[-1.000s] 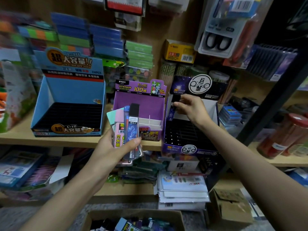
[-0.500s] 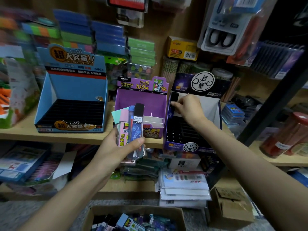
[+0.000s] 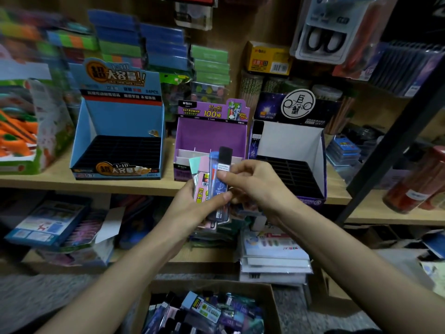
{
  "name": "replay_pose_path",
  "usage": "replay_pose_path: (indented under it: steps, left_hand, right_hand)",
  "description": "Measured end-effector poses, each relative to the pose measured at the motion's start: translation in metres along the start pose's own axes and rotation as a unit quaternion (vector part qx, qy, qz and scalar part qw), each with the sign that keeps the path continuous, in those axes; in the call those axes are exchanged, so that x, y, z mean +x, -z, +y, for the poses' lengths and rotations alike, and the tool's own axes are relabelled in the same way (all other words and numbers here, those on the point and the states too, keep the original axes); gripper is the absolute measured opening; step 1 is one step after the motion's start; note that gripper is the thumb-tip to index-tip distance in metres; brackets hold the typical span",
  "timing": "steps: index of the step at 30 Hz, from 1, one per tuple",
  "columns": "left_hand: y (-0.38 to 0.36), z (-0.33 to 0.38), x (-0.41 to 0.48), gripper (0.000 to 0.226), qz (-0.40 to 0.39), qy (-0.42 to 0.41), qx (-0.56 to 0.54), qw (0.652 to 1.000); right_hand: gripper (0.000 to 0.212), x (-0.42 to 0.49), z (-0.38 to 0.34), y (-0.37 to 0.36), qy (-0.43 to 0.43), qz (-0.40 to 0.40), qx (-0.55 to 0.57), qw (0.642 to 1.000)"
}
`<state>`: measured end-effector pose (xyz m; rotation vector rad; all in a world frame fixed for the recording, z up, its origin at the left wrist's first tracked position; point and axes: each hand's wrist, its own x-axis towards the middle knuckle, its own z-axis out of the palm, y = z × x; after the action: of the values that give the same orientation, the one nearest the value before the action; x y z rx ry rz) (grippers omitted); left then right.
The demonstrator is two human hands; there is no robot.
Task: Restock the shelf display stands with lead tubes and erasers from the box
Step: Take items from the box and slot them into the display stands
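Gripping a fanned bunch in left hand [image 3: 190,208], thumb clamped across the front. Pinching front tube [image 3: 224,161] with right hand [image 3: 255,186]: thumb and forefinger on the white label, other fingers loosely curled. Bunch held mid-air before the shelf [image 3: 48,182] edge, overlapping the purple stand's front.

Counted in bunch, front to back:
- 1 front tube, black cap
- 1 blue tube [image 3: 213,165], touching it on the left
- 1 pink eraser [image 3: 202,175]
- 1 mint eraser [image 3: 194,162], corner peeking out behind
- more packs lower in the grip, too hidden to count

3 stands on shelf, side by side:
- blue stand [image 3: 120,121], left: only the black slotted tray showing inside
- purple stand [image 3: 212,133], middle: white card dividers inside; front part hidden behind bunch
- dark stand [image 3: 291,138], right: white inner walls, black slotted tray, 1 lone tube [image 3: 256,138] upright in back-left corner

Low in view, between the forearms: 1 open cardboard box [image 3: 271,302], heaped with tubes and erasers. Jumbled and blurred, uncountable.

Further out: 1 yellow carton [image 3: 267,59] behind the dark stand, 1 scissors pack [image 3: 322,37] hanging top right, 1 red jar [image 3: 416,182] lying far right on the shelf.
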<state>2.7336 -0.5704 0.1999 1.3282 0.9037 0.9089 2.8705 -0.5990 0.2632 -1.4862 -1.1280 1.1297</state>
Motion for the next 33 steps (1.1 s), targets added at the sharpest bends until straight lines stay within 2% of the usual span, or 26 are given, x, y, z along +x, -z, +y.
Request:
replay_pose_path:
  steps: [5,7,9,12,15,18,23,26,31,33]
  left_hand:
    - [-0.004,0.004,-0.003,0.040,0.001,-0.015,-0.069,0.997]
    - [-0.004,0.005,-0.003,0.037,0.008,-0.018,-0.074,0.997]
    - [-0.003,0.006,-0.002,0.036,0.015,-0.031,-0.066,0.997]
    - [0.003,0.009,-0.001,0.030,0.019,-0.058,-0.062,0.996]
    - [0.009,0.011,0.002,0.030,0.034,-0.073,-0.079,0.994]
    - [0.014,0.009,0.007,0.038,0.052,-0.077,-0.084,0.992]
    - [0.017,0.005,0.012,0.037,0.059,-0.071,-0.077,0.993]
    - [0.017,0.005,0.013,0.035,0.067,-0.069,-0.080,0.992]
    - [0.017,0.006,0.013,0.030,0.066,-0.077,-0.077,0.992]
    - [0.017,0.005,0.013,0.030,0.066,-0.078,-0.078,0.992]
  right_hand:
    - [0.017,0.002,0.006,0.013,-0.033,-0.026,0.100,0.994]
    - [0.014,0.006,0.005,0.019,-0.045,-0.045,0.091,0.994]
    - [0.014,0.014,0.002,0.033,-0.020,-0.035,0.074,0.996]
    - [0.011,0.032,-0.010,0.062,0.071,0.059,0.054,0.994]
    - [0.014,0.054,-0.010,0.087,0.147,0.194,0.056,0.968]
    - [0.017,0.078,0.002,0.098,0.198,0.260,0.022,0.945]
    - [0.025,0.107,0.026,0.102,0.233,0.234,-0.118,0.937]
    - [0.031,0.113,0.032,0.103,0.241,0.192,-0.141,0.941]
    - [0.004,0.122,0.035,0.108,0.221,0.157,-0.149,0.951]
    - [0.009,0.125,0.038,0.107,0.208,0.166,-0.160,0.950]
